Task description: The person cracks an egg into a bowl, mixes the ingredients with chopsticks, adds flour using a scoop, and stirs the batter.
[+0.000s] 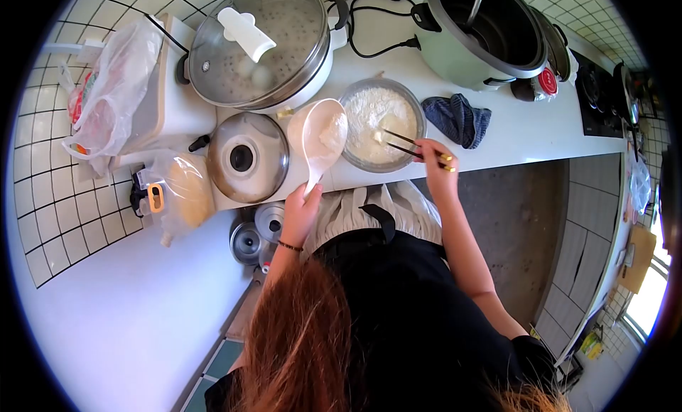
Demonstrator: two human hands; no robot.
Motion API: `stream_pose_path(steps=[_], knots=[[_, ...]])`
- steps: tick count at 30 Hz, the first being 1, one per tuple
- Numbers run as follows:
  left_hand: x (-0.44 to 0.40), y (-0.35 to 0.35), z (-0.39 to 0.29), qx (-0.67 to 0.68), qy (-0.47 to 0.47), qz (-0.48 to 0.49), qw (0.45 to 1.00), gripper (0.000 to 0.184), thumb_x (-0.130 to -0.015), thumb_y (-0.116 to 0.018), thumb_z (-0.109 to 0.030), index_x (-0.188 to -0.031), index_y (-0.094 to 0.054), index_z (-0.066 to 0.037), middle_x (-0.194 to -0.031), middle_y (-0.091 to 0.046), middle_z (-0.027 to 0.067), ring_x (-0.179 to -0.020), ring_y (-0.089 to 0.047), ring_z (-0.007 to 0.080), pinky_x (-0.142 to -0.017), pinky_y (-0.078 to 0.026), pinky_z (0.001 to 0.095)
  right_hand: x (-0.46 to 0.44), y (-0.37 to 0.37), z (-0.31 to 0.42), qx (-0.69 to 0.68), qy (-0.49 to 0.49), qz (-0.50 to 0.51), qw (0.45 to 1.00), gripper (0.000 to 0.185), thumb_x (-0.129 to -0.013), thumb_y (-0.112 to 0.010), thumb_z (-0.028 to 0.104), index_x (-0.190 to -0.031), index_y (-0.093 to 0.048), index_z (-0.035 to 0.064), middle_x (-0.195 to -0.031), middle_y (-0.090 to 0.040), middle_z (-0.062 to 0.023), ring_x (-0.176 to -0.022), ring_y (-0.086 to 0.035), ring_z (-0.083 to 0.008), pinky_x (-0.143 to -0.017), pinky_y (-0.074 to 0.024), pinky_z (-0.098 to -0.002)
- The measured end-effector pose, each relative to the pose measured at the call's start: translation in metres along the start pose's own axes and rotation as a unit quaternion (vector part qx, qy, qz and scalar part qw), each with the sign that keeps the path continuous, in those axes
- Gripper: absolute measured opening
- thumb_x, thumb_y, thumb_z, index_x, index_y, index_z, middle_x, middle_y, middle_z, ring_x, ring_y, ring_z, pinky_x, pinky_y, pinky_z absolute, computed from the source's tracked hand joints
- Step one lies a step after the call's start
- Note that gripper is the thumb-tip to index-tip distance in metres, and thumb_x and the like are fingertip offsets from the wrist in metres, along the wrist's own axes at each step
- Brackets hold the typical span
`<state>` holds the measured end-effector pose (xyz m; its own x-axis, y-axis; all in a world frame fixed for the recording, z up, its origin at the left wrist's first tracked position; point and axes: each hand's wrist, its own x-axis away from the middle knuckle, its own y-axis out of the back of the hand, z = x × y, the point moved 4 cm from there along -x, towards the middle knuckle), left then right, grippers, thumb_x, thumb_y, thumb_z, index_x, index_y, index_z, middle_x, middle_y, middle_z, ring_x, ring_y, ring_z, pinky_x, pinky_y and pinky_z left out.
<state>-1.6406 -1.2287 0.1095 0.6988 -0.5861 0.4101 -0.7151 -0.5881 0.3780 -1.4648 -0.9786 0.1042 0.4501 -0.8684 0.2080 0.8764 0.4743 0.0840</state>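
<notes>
My left hand (301,212) is closed around the handle of a white ladle (311,145), whose scoop has some white powder or liquid in it. The scoop is tilted beside the left rim of a metal bowl (420,131). Inside the bowl lies white flour (373,114) with a paler lump near the middle. In my right hand (436,163) is a pair of dark chopsticks (405,145) with gold ends, their tips touching the flour. A dark blue cloth (458,121) lies crumpled right of the bowl.
A glass-lidded steamer (249,50) stands behind left, with a steel lid (249,158) in front of it. A large green cooker (483,42) is at the back right, near a black stove (598,92). Plastic bags (117,78) are at left.
</notes>
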Motion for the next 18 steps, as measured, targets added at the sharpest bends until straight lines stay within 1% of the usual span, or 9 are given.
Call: stream_pose_path(steps=[1, 3, 5, 6, 9, 10, 13, 14, 18], knots=[[0.0, 0.001, 0.0, 0.005, 0.006, -0.002, 1.0, 0.025, -0.088, -0.055, -0.023, -0.088, -0.057, 0.001, -0.059, -0.047, -0.0005, -0.051, -0.041, 0.0063, -0.047, -0.034, 0.0231, -0.001, 0.006, -0.001, -0.019, -0.053, -0.009, 0.998, 0.014, -0.088, -0.051, 0.002, -0.09, -0.061, -0.0067, -0.082, -0.061, -0.0085, -0.066, -0.056, -0.0112, -0.063, -0.0457, -0.0217], [0.0, 0.001, 0.002, 0.014, 0.02, -0.005, 1.0, 0.03, -0.087, -0.055, -0.024, -0.095, -0.059, 0.004, -0.058, -0.051, 0.0067, -0.053, -0.044, 0.011, -0.05, -0.037, 0.0282, -0.007, 0.009, 0.004, 0.015, 0.016, -0.039, 0.999, 0.014, -0.088, -0.052, 0.003, -0.09, -0.061, -0.0063, -0.082, -0.061, -0.0084, -0.068, -0.057, -0.0117, -0.063, -0.0465, -0.022], [-0.001, 0.0, 0.008, 0.018, 0.019, 0.0, 1.0, 0.026, -0.088, -0.055, -0.023, -0.093, -0.058, 0.002, -0.059, -0.047, -0.0006, -0.052, -0.041, 0.0063, -0.047, -0.034, 0.0232, -0.01, -0.005, 0.0, 0.031, 0.099, -0.036, 0.994, 0.014, -0.088, -0.051, 0.004, -0.09, -0.062, -0.0057, -0.078, -0.061, -0.0083, -0.067, -0.057, -0.0114, -0.061, -0.0473, -0.022], [-0.001, 0.0, 0.01, 0.02, 0.019, 0.002, 1.0, 0.024, -0.088, -0.055, -0.023, -0.093, -0.058, 0.001, -0.06, -0.045, -0.0043, -0.051, -0.04, 0.0039, -0.046, -0.032, 0.0208, -0.007, -0.015, 0.004, 0.024, 0.097, 0.011, 0.995, 0.015, -0.089, -0.051, 0.005, -0.09, -0.061, -0.0061, -0.082, -0.062, -0.0097, -0.068, -0.057, -0.0114, -0.062, -0.0477, -0.0225], [-0.001, 0.002, 0.011, 0.01, 0.017, 0.014, 1.0, 0.026, -0.088, -0.055, -0.022, -0.098, -0.058, 0.002, -0.062, -0.046, -0.0043, -0.051, -0.04, 0.004, -0.046, -0.033, 0.021, -0.01, -0.006, -0.008, -0.05, -0.044, 0.012, 0.998, 0.015, -0.089, -0.051, 0.004, -0.094, -0.06, -0.0064, -0.089, -0.062, -0.0103, -0.07, -0.057, -0.0119, -0.066, -0.0466, -0.0223], [-0.002, 0.003, 0.011, 0.009, 0.017, 0.009, 1.0, 0.026, -0.088, -0.055, -0.022, -0.098, -0.058, 0.002, -0.062, -0.045, -0.0043, -0.051, -0.039, 0.004, -0.046, -0.033, 0.021, -0.014, 0.001, -0.003, -0.007, -0.045, -0.001, 0.999, 0.015, -0.089, -0.051, 0.005, -0.095, -0.06, -0.0059, -0.088, -0.061, -0.0096, -0.071, -0.058, -0.0118, -0.066, -0.0466, -0.0218], [0.003, 0.002, 0.013, 0.021, 0.029, 0.007, 0.999, 0.025, -0.089, -0.054, -0.022, -0.097, -0.058, 0.001, -0.062, -0.045, -0.0042, -0.051, -0.039, 0.0041, -0.046, -0.033, 0.021, -0.016, -0.023, 0.001, 0.017, 0.1, 0.013, 0.995, 0.016, -0.089, -0.052, 0.007, -0.091, -0.062, -0.0052, -0.08, -0.062, -0.0079, -0.068, -0.059, -0.0109, -0.062, -0.0479, -0.0216], [0.002, 0.003, 0.016, 0.031, 0.038, 0.009, 0.999, 0.024, -0.089, -0.054, -0.022, -0.096, -0.058, 0.001, -0.062, -0.045, -0.0042, -0.051, -0.039, 0.0041, -0.046, -0.033, 0.021, -0.012, -0.029, -0.004, -0.023, 0.038, 0.038, 0.998, 0.016, -0.089, -0.052, 0.007, -0.091, -0.063, -0.0048, -0.079, -0.063, -0.008, -0.07, -0.059, -0.011, -0.063, -0.048, -0.0218], [0.003, 0.006, 0.009, 0.022, 0.012, -0.02, 1.0, 0.022, -0.089, -0.054, -0.022, -0.087, -0.057, 0.0, -0.063, -0.046, -0.0038, -0.051, -0.04, 0.0041, -0.046, -0.033, 0.0209, -0.019, -0.009, -0.008, -0.017, -0.015, -0.006, 1.0, 0.015, -0.089, -0.052, 0.006, -0.096, -0.061, -0.0039, -0.087, -0.062, -0.0094, -0.074, -0.06, -0.0126, -0.068, -0.0461, -0.0222]])
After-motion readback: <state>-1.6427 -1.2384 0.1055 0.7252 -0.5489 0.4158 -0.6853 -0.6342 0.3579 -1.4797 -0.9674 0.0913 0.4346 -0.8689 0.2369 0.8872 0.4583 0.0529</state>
